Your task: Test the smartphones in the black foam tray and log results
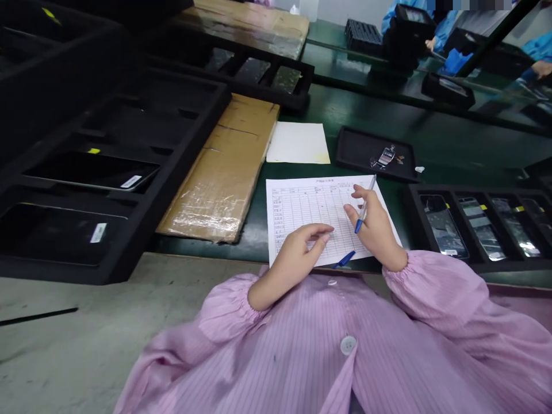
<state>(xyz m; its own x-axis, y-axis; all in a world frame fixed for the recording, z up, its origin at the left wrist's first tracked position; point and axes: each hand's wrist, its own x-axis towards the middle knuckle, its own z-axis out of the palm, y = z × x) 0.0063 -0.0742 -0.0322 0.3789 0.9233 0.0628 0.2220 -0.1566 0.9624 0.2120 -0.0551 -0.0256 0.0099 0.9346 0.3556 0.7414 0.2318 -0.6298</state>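
A printed form (297, 230) with a ruled table lies on the green bench in front of me. My right hand (377, 227) is over its right side and holds a pen (363, 215) between the fingers, the blue end pointing down toward the sheet. Over the lower middle of the form rests my left hand (299, 250), fingers loosely curved, thumb apart from them, nothing in it. A blue pen cap (345, 259) lies on the bottom edge of the paper, between the two hands.
Behind the form are a blank white sheet (297, 142) and a dark tray (353, 152) with small metal parts. Taped cardboard (219, 178) and a black foam tray (142, 241) with screens stand left. Another foam tray (414, 210) holds phone-like panels at right. Blue-sleeved people work across the bench.
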